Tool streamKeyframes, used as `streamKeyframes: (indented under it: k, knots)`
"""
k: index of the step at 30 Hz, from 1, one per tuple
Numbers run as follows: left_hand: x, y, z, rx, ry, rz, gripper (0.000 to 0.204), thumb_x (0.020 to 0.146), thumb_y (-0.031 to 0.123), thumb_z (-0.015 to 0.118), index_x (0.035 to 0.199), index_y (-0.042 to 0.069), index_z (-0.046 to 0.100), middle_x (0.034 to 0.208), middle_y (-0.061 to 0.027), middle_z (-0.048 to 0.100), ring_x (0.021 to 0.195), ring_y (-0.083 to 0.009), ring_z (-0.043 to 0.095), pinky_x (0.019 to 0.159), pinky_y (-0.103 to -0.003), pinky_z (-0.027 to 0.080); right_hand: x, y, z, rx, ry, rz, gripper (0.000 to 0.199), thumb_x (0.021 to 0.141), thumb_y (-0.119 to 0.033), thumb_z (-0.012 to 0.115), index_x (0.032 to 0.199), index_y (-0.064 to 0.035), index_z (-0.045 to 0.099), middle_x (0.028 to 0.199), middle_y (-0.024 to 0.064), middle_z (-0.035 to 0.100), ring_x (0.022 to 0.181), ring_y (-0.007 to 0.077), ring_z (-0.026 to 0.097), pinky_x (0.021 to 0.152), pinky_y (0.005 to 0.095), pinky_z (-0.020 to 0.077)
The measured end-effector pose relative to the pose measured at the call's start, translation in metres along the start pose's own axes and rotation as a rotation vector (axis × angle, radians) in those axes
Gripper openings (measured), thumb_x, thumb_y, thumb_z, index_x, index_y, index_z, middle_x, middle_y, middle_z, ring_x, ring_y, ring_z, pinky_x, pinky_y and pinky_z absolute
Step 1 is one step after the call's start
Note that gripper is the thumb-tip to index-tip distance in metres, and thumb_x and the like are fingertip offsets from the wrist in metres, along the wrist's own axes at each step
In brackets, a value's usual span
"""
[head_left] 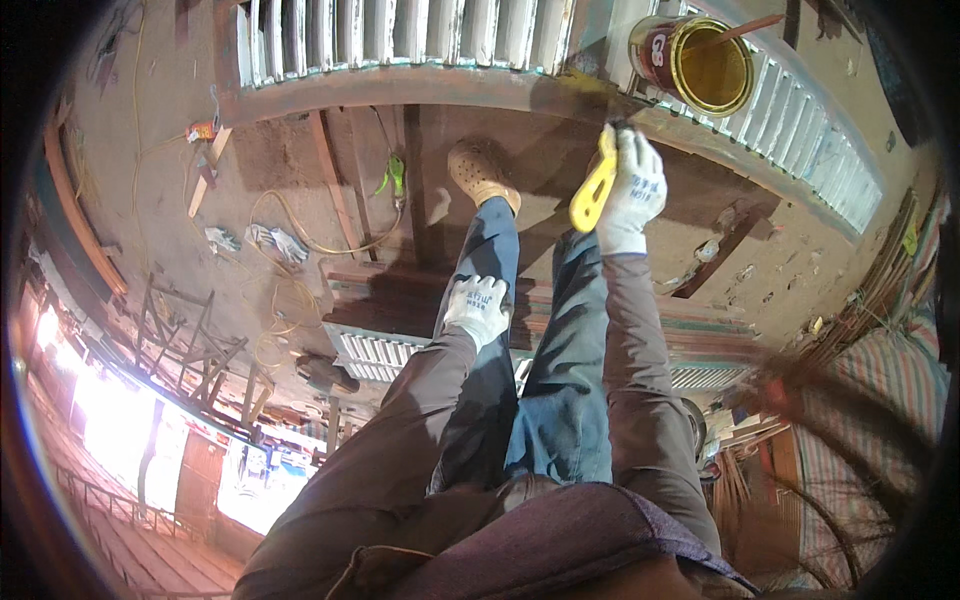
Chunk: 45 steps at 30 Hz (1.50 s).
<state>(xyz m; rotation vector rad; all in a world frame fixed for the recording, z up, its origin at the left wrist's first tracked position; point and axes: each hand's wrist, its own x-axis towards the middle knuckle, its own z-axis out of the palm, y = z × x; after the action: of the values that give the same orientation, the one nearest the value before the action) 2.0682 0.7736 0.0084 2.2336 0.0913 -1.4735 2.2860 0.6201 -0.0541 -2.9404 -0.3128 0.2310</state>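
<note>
My right hand (632,195), in a white work glove, grips a flat yellow-handled tool (594,193) with a slot in its handle. The tool's far end is dark and mostly hidden against the panel's edge, so its kind does not show clearly. Just beyond it, an open can (716,68) of amber liquid stands on a slatted panel, a stick (745,28) leaning out of it. The panel has pale slats (400,35) inside a brownish frame (400,88). Also gloved, my left hand (478,308) lies over my left leg near the knee, holding nothing.
Below the panel, my foot in a tan clog (483,175) is on the brown floor. A green clamp (393,177) with a cable, loose gloves (283,243) and wooden strips (210,172) lie to the left. Behind my legs are more slatted panels (385,352). Striped sheeting (880,400) covers something at right.
</note>
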Motion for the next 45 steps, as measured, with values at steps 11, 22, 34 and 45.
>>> streamKeyframes:
  k: [11,22,34,45]
  knots:
    - [0.006,0.012,-0.001,0.05,0.008,-0.058,0.031,0.08,0.032,0.063,0.101,0.01,0.063,0.106,-0.0092,0.066,0.105,-0.0266,0.061,0.088,-0.043,0.047,0.0,-0.017,-0.004,0.193,-0.061,-0.232,0.052,0.076,-0.017,0.064,0.127,-0.0111,0.06,0.124,0.0084,0.062,0.112,0.0286,0.059,0.093,0.0399,0.0478]
    - [0.013,0.017,0.019,0.044,-0.061,-0.067,0.026,0.082,0.028,0.059,0.101,0.012,0.065,0.109,-0.0092,0.065,0.108,-0.027,0.06,0.087,-0.044,0.047,0.032,-0.026,0.013,-0.081,0.033,-0.284,0.041,0.08,-0.018,0.061,0.121,-0.0169,0.062,0.125,-0.0009,0.059,0.114,0.0207,0.056,0.086,0.0376,0.0455]
    - [0.008,0.02,0.003,0.025,-0.005,-0.075,0.03,0.08,0.029,0.062,0.104,0.01,0.065,0.109,-0.0102,0.066,0.106,-0.0272,0.061,0.09,-0.043,0.047,0.016,-0.019,-0.015,0.035,-0.007,-0.328,0.045,0.079,-0.015,0.06,0.124,-0.016,0.062,0.127,0.0031,0.061,0.11,0.0251,0.059,0.09,0.0407,0.0472]
    - [0.006,0.009,0.029,-0.033,0.097,-0.032,0.033,0.079,0.035,0.062,0.099,0.01,0.066,0.098,-0.0097,0.066,0.097,-0.028,0.061,0.085,-0.043,0.048,0.01,-0.016,-0.005,0.127,-0.098,-0.366,0.047,0.08,-0.017,0.059,0.126,-0.0189,0.06,0.123,0.0,0.062,0.111,0.0229,0.057,0.093,0.0391,0.0465]
